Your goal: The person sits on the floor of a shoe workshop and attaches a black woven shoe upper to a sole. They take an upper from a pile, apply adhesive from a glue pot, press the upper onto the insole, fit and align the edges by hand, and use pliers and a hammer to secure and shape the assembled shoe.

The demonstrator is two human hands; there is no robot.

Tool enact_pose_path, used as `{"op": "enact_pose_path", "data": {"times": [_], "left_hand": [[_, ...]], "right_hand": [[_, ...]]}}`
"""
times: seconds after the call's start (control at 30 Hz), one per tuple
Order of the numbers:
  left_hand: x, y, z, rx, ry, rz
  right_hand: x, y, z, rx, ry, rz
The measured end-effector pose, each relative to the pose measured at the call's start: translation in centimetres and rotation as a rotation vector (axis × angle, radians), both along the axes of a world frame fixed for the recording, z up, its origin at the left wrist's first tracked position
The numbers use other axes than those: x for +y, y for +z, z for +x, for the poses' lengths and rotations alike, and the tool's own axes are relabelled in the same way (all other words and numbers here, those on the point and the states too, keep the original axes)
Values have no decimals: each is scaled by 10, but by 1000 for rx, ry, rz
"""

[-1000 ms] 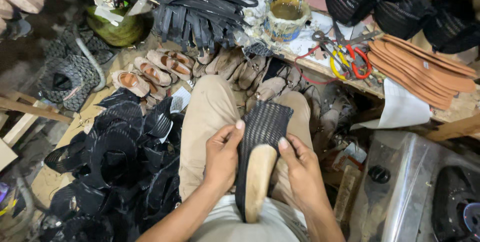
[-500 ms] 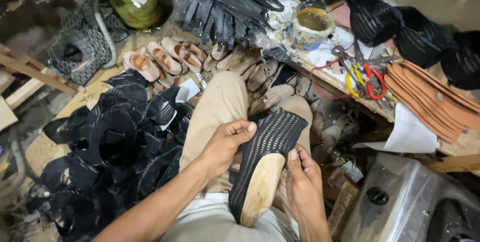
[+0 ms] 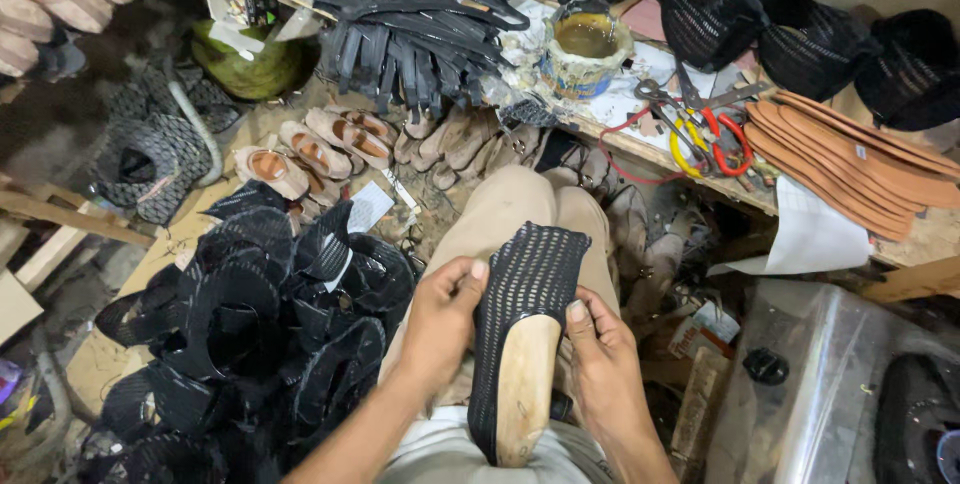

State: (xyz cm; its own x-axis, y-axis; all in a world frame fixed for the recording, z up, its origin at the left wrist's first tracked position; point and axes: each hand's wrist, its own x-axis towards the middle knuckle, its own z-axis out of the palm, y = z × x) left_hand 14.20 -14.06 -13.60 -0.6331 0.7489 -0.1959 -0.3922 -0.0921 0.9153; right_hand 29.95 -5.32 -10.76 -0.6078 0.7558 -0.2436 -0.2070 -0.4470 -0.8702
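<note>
A black mesh shoe upper (image 3: 528,289), stretched over a pale wooden last (image 3: 522,389), rests on the person's lap, over the tan trousers (image 3: 505,209). Its long axis runs almost straight away from the body: the bare wooden heel end points back toward the waist, and the mesh toe end points forward along the thighs, leaning slightly to the right. Both hands flank it at about mid-length, so neither is clearly nearer. The left hand (image 3: 440,319) grips the left edge with its thumb pressed on top of the mesh and the fingers curled underneath. The right hand (image 3: 600,354) clasps the right edge, thumb up against the seam where mesh meets wood; its fingers appear to wrap behind the last, though they are mostly hidden from this view.

To the left on the floor lies a heap of black mesh uppers (image 3: 260,334) (some with paper tags), just beside the left knee. Ahead, well apart from the hands, the surface (image 3: 930,234) carries a glue-crusted tin (image 3: 585,49), scissors with red and yellow handles (image 3: 700,134) and a stack of tan insoles (image 3: 850,159).
</note>
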Motion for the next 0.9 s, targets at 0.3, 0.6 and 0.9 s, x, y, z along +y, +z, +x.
{"op": "enact_pose_path", "data": {"times": [0.3,0.6,0.9], "left_hand": [[1,-21,-29,-595,-574,291],[4,-63,-3,-861,-609,113],[51,79,-56,538,-178,60]], "right_hand": [[0,-1,10,-102,42,218],[2,6,13,-159,44,154],[17,35,-43,-168,-90,832]]}}
